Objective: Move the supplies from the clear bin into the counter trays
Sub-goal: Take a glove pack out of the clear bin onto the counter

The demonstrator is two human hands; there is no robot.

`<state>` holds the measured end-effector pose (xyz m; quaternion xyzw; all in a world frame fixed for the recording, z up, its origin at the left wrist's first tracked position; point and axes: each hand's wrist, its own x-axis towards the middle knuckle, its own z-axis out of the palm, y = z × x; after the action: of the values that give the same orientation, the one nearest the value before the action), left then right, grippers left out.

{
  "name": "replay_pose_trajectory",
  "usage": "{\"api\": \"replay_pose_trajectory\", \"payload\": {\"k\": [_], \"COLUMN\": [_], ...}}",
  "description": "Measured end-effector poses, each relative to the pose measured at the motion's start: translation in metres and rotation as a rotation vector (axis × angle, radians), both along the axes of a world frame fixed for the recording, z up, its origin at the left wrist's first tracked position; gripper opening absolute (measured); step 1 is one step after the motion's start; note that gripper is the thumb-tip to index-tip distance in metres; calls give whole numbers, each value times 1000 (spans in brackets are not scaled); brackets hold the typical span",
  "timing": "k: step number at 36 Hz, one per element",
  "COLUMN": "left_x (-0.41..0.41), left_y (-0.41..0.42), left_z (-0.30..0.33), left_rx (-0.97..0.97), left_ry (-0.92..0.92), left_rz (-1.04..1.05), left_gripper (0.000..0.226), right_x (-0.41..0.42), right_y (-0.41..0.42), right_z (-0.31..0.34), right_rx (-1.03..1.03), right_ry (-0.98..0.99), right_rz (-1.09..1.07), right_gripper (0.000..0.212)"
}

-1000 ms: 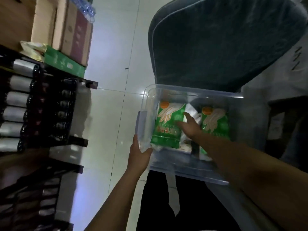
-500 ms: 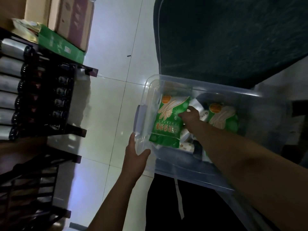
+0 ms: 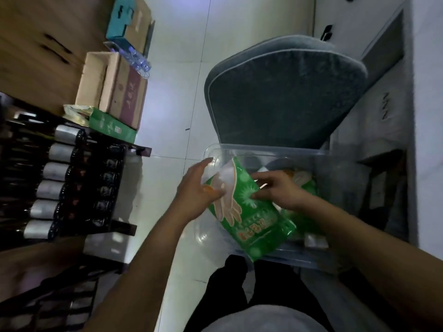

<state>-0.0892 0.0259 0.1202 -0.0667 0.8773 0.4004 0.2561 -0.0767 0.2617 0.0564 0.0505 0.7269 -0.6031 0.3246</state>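
The clear bin rests in front of me, low over the floor. A green packet of gloves, printed with a pale hand, is tilted up above the bin's near left corner. My left hand grips the packet's upper left end. My right hand holds its right edge from inside the bin. A second green packet lies in the bin behind my right hand, mostly hidden. A small white item shows by the bin's near wall. No counter trays are in view.
A dark grey padded chair stands just beyond the bin. On the left a dark rack holds several bottles; cardboard boxes and a green box sit above it. White cabinets line the right. The floor is pale tile.
My left hand has left the bin's left handle and taken the packet's top end. The packet has been lifted and tilted out over the bin's near corner. The view has pulled back.
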Motion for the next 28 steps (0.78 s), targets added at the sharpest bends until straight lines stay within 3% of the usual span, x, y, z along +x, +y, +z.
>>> {"api": "replay_pose_trajectory", "payload": {"k": [5, 7, 11, 16, 19, 22, 25, 28], "left_x": [-42, -42, -28, -1, 16, 32, 52, 76], "left_y": [-15, -12, 2, 11, 14, 16, 22, 36], "left_z": [58, 74, 94, 96, 92, 84, 74, 68], "left_rx": [178, 222, 275, 411, 497, 643, 804, 932], "left_ry": [-376, -446, -375, -299, -246, -270, -371, -473], "left_rz": [-304, -418, -521, -512, -468, -345, -194, -97], "left_gripper": [50, 46, 42, 36, 31, 29, 30, 50], "right_x": [9, 16, 39, 76, 107, 148, 197, 243], "right_y": [21, 23, 23, 15, 9, -2, -27, -52], "right_z": [66, 89, 129, 160, 172, 174, 167, 159], "right_rx": [-17, 16, 151, 469, 650, 723, 538, 371], "right_ry": [67, 125, 270, 364, 460, 525, 446, 287], "right_rz": [155, 181, 113, 3, -230, -616, -1109, -1348], "right_gripper": [41, 39, 37, 55, 66, 72, 71, 77]}}
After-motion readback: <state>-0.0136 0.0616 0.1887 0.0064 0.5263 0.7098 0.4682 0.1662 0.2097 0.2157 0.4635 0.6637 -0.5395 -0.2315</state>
